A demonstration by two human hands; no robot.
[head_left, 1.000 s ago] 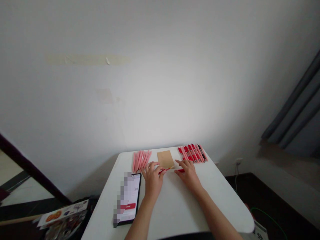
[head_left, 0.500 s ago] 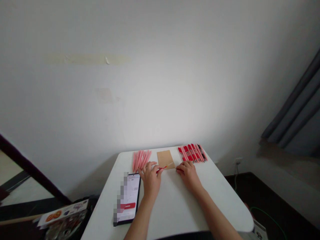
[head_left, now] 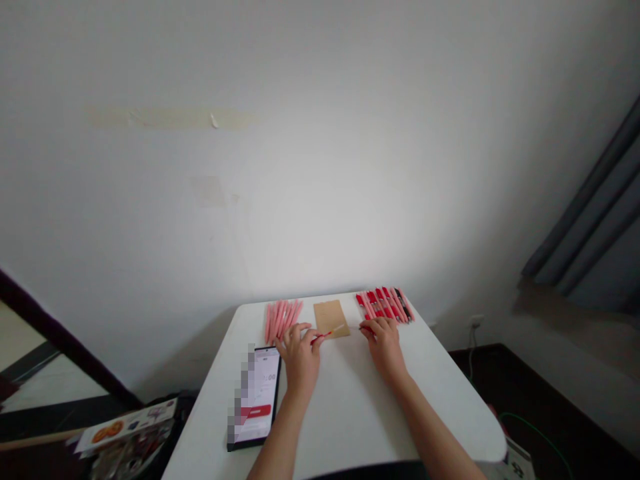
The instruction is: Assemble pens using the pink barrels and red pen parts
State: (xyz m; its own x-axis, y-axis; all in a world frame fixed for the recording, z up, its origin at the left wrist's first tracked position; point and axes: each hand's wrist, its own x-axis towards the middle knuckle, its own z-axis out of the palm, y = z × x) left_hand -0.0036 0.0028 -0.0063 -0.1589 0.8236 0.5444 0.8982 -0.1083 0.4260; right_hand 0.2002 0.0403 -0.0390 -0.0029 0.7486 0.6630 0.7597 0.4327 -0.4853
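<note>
My left hand [head_left: 300, 360] is closed in a pinch on a red pen barrel [head_left: 318, 339]; a thin pale refill [head_left: 339, 329] sticks out of it to the right, above a brown notebook [head_left: 330, 311]. A short gap away, the fingers of my right hand [head_left: 386, 350] are closed on a small red pen part [head_left: 367, 329] with a dark tip, mostly hidden by the fingers. Pink pens [head_left: 281, 320] lie side by side just beyond my left hand. Beyond my right hand is a row of red, pink and black pens [head_left: 384, 303].
A phone [head_left: 257, 397] with a lit screen lies left of my left forearm on the white table [head_left: 350, 420]. The table's back edge meets the wall [head_left: 320, 200]. A box with printed pictures [head_left: 127, 427] stands low at the left.
My right hand has moved slightly right and away with the red pen part, widening the gap to the refill. My left hand has shifted a little left.
</note>
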